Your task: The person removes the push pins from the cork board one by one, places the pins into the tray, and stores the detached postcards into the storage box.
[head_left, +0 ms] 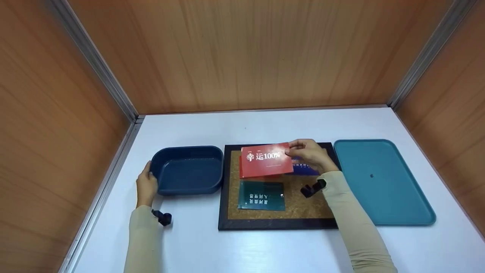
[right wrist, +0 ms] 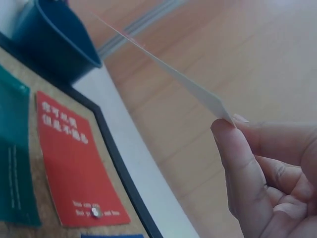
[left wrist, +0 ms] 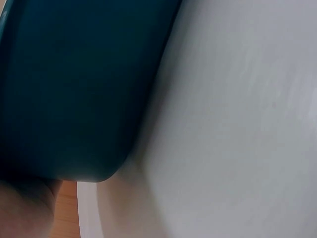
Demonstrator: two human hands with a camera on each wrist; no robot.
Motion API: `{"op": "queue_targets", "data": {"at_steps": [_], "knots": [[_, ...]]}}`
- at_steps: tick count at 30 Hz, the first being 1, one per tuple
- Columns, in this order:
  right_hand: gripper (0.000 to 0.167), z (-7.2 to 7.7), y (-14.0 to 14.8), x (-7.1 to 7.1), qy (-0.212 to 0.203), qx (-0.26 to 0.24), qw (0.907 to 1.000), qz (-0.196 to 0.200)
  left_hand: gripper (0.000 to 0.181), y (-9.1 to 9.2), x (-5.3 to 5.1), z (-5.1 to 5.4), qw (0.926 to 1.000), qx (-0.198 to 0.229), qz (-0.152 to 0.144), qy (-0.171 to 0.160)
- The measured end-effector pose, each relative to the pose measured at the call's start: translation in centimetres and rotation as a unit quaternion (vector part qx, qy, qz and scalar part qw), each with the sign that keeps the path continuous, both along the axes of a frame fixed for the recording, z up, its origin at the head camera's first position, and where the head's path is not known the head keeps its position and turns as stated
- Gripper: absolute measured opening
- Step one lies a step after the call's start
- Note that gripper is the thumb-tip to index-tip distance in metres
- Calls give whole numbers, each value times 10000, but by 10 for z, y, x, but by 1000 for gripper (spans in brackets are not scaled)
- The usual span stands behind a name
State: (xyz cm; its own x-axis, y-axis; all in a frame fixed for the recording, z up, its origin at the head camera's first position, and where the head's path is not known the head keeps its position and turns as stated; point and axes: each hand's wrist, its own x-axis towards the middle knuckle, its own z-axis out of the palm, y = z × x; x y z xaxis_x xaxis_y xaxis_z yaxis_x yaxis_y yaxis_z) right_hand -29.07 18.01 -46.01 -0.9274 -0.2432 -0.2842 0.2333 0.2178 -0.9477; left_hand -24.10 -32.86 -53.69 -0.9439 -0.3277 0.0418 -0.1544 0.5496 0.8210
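Note:
A red card with white print is pinched at its right edge between the thumb and fingers of the right hand; the right wrist view shows this card edge-on, raised above the board. Beneath it on the corkboard lie another red card, a blue card partly behind the hand, and a green card nearer the front. The left hand grips the left side of a dark blue bin, which stands left of the board; its fingers are partly hidden.
A teal tray lies right of the corkboard, close against its frame. Wooden panels enclose the white table at the back and on both sides, with metal rails along the corners.

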Motion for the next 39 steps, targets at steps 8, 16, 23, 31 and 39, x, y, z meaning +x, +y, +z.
{"op": "queue_targets", "data": {"at_steps": [8, 16, 23, 31, 39], "knots": [[46, -3, -9, -2, -88, -81, 9999, -25, 50, 0, 0, -2, 9998, 109, 29, -143], [40, -5, -18, -6, -201, -340, 9991, -118, 50, -1, 0, -5, 9998, 167, 51, -123], [33, -4, -29, -9, -177, -304, 9992, -172, 50, -2, -2, -9, 10000, 27, -32, 35], [32, -3, -44, -13, -154, -367, 9989, -235, 50, -1, -4, -6, 10000, 24, 26, 63], [31, -3, -59, -15, -95, -555, 9982, -220, 50, 1, -3, -5, 9999, 113, 27, 40]]}}
